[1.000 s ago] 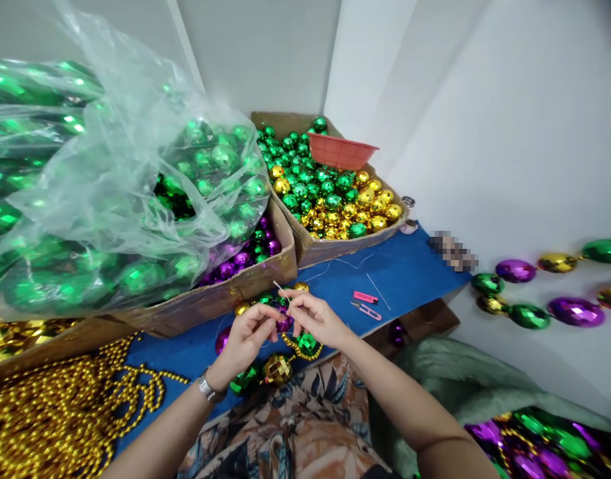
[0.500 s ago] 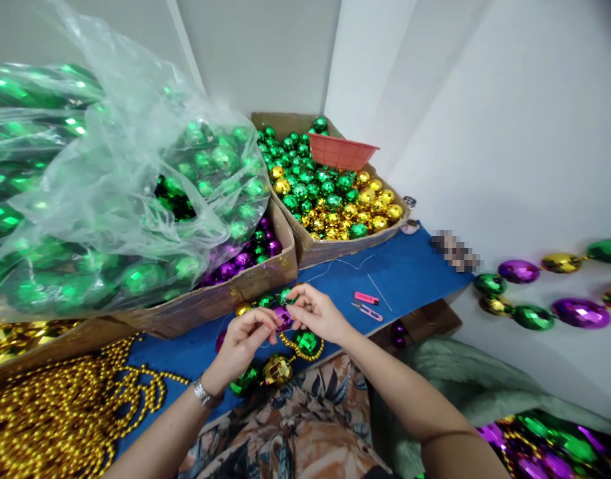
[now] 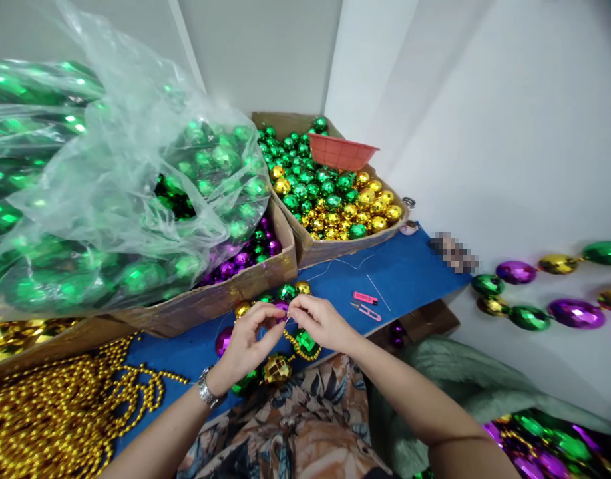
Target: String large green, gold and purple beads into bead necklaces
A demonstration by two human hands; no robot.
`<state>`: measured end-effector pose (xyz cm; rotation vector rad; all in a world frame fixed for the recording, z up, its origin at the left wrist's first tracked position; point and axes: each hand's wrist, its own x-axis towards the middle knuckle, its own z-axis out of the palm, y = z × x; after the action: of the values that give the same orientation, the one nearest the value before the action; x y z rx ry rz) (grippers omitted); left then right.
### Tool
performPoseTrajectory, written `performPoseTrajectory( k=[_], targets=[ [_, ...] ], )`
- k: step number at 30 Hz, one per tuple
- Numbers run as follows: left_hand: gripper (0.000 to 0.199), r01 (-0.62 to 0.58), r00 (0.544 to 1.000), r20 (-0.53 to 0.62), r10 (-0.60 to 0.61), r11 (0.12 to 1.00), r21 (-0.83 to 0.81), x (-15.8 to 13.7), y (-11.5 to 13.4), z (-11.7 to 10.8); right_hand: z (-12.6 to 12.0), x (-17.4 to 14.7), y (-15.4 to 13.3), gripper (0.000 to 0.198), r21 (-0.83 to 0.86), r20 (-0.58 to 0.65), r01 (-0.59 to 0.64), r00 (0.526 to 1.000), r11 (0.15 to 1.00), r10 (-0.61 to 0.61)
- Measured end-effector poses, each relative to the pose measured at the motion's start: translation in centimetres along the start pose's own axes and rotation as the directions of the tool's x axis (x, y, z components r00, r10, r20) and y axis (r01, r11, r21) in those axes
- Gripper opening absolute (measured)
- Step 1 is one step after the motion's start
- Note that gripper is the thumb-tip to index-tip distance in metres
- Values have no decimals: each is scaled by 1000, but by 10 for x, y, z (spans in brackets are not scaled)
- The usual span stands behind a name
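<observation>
My left hand (image 3: 251,338), with a metal watch (image 3: 206,387) at its wrist, is closed in a pinch. Its fingertips meet those of my right hand (image 3: 321,323), which pinches too. A thin pale thread (image 3: 287,320) shows between them. Close around both hands lies a string of large shiny beads: a purple bead (image 3: 223,340) left, a green bead (image 3: 305,340) right, a gold bead (image 3: 277,369) below, and a small gold bead (image 3: 302,287) behind. A short gold bead chain (image 3: 300,350) curves beside my right hand.
A pink-handled thread snip (image 3: 367,311), a pink box cutter (image 3: 365,298) and a needle (image 3: 379,293) lie on the blue tabletop (image 3: 410,283). Behind stand cardboard boxes (image 3: 330,249) of beads, a red basket (image 3: 343,153) and a plastic bag (image 3: 116,166). Gold bead strands (image 3: 50,412) heap at left.
My hands have come together, fingertips meeting over the purple bead. My right hand has dropped slightly, uncovering the green and gold beads behind it.
</observation>
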<state>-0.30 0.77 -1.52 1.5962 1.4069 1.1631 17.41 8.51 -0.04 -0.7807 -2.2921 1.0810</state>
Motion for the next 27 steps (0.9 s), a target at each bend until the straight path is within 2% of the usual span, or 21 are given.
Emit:
performPoseTrajectory(
  k=[2, 4, 7, 9, 10, 12, 13, 14, 15, 17, 19, 21, 23, 25, 27],
  targets=[
    [14, -23, 1000, 18, 22, 998, 58, 0, 0, 1, 2, 2, -3, 18, -12, -19, 32, 999, 999, -32],
    [9, -6, 1000, 13, 6, 999, 41, 0, -2, -2, 2, 2, -2, 17, -66, -21, 76, 997, 995, -77],
    [17, 106, 994, 8, -107, 974, -201, -4, -7, -15, -10, -3, 9, 19, -227, -38, 96, 994, 969, -107],
    [22, 171, 983, 24, -180, 875, -452, -8, -11, -24, -22, -7, 20, 23, -250, -82, 44, 994, 967, -66],
    [24, 185, 979, 34, -201, 802, -568, -10, -12, -27, -26, -9, 25, 26, -182, -103, 6, 994, 983, -26],
    [24, 177, 976, 48, -214, 642, -746, -12, -14, -27, -26, -12, 31, 30, 156, -139, -70, 986, 985, 92],
    [24, 163, 977, 50, -209, 569, -806, -11, -13, -25, -22, -12, 32, 30, 392, -144, -91, 977, 915, 159],
    [24, 144, 978, 44, -205, 503, -852, -9, -12, -21, -15, -11, 31, 30, 618, -136, -91, 966, 781, 221],
    [24, 125, 978, 36, -204, 445, -887, -7, -11, -16, -6, -9, 29, 30, 796, -120, -71, 955, 602, 271],
    [23, 86, 976, 9, -220, 345, -935, -1, -7, -6, 11, -5, 23, 30, 964, -72, -14, 948, 266, 310],
    [22, 44, 968, -27, -250, 276, -960, 5, -4, 1, 22, -1, 17, 31, 998, -36, 16, 954, 68, 299],
    [23, 13, 959, -61, -277, 259, -966, 10, -1, 3, 24, 1, 14, 31, 999, -8, 20, 957, -38, 291],
    [23, 14, 953, -74, -295, 288, -957, 11, -1, 2, 21, 2, 15, 31, 997, 3, 22, 952, -81, 305],
    [24, 35, 946, -75, -314, 331, -943, 9, -3, 1, 17, 1, 19, 32, 998, -6, 28, 939, -59, 343],
    [27, 59, 939, -75, -336, 372, -927, 5, -8, 1, 17, 0, 24, 35, 1000, -29, 28, 920, 7, 392]
  ],
)
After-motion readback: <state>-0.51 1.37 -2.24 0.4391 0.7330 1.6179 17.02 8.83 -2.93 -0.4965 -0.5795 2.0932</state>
